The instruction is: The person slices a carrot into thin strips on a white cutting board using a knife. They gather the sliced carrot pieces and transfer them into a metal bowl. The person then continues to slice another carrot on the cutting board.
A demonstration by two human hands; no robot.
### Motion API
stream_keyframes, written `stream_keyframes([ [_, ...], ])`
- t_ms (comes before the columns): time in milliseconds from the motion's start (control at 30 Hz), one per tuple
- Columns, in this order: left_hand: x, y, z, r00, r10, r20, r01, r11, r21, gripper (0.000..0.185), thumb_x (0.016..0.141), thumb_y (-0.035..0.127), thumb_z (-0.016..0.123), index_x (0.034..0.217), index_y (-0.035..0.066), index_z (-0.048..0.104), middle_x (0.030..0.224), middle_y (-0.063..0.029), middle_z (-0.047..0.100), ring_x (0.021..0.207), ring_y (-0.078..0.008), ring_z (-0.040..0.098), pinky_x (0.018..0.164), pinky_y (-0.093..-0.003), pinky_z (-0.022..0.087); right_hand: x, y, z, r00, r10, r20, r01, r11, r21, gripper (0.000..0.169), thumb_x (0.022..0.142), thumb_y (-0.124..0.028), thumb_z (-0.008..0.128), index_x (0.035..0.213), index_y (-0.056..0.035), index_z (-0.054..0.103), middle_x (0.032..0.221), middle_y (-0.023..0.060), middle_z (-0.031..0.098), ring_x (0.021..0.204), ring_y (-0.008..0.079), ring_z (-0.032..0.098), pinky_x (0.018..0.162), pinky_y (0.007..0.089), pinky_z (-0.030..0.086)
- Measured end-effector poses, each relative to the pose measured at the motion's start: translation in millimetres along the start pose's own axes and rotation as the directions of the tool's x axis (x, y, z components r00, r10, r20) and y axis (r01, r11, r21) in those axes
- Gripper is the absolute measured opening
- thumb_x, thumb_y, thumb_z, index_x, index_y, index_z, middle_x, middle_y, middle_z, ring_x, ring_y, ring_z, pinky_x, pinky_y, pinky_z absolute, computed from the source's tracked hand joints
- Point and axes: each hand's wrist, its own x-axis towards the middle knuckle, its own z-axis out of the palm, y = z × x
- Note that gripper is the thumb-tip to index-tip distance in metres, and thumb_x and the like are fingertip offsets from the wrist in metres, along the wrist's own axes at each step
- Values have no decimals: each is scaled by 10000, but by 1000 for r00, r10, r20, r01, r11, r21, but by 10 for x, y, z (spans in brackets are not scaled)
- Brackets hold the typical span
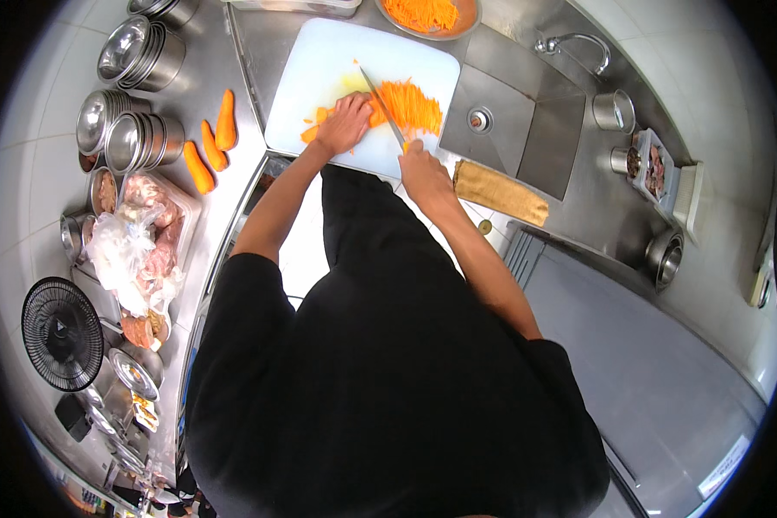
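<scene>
On a white cutting board (324,58), my right hand (425,169) grips the orange handle of a kitchen knife (383,102), its blade slanting up and left across the board. My left hand (346,122) presses down on carrot slices (377,116) just left of the blade; its fingers are bent and partly hide them. To the right of the blade lies a heap of carrot strips (414,107), cut thin. A few small carrot pieces (309,134) lie at the left of my left hand.
Whole peeled carrots (198,168) lie on the left steel counter near stacked metal containers (144,55). Raw meat in a plastic tub (165,239) stands further down. A bowl (469,22) of carrot strips sits behind the board. The sink (492,97) and a folded brown cloth (502,193) are at the right.
</scene>
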Motion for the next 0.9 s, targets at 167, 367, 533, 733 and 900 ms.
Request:
stream_keyframes([
  [167, 37, 40, -15, 1000, 16, -9, -16, 1000, 9, 294, 885, 141, 608, 1128, 23, 491, 1345, -170, 486, 1231, -373, 466, 1051, -483, 394, 133, 227, 450, 996, 90, 21, -91, 995, 42, 311, 1056, -283, 499, 1115, 18, 449, 917, 266, 712, 917, 445, 710, 818, 544, 560],
  [367, -2, 44, -44, 1000, 8, -13, -7, 1000, 22, 309, 883, 127, 605, 1149, 20, 488, 1361, -167, 471, 1234, -373, 463, 1052, -484, 393, 11, -33, 57, 991, 100, 85, -100, 995, -2, 299, 1051, -282, 513, 1105, 7, 460, 957, 274, 713, 948, 437, 710, 824, 533, 564],
  [533, 16, -18, -8, 1000, 19, -11, -19, 1000, 4, 305, 889, 120, 597, 1150, 16, 476, 1365, -160, 472, 1234, -369, 467, 1049, -480, 397, 128, -16, 167, 995, 86, 47, -87, 996, 17, 301, 1052, -285, 512, 1104, 8, 468, 1004, 281, 711, 982, 433, 707, 850, 520, 561],
  [733, 31, 29, -17, 999, 32, -14, -32, 999, 16, 290, 896, 120, 589, 1141, 13, 476, 1340, -150, 491, 1236, -361, 469, 1051, -479, 397, 182, 115, 419, 994, 93, 51, -94, 995, 26, 293, 1053, -276, 512, 1098, 12, 474, 998, 272, 714, 976, 431, 709, 839, 515, 566],
  [900, 26, -19, 20, 998, 26, -48, -25, 999, 23, 280, 898, 123, 586, 1129, 8, 480, 1325, -153, 494, 1234, -363, 469, 1053, -479, 396, 196, -78, 7, 998, 35, 47, -34, 999, -7, 287, 1054, -265, 508, 1097, 15, 467, 987, 277, 711, 963, 438, 706, 817, 522, 566],
])
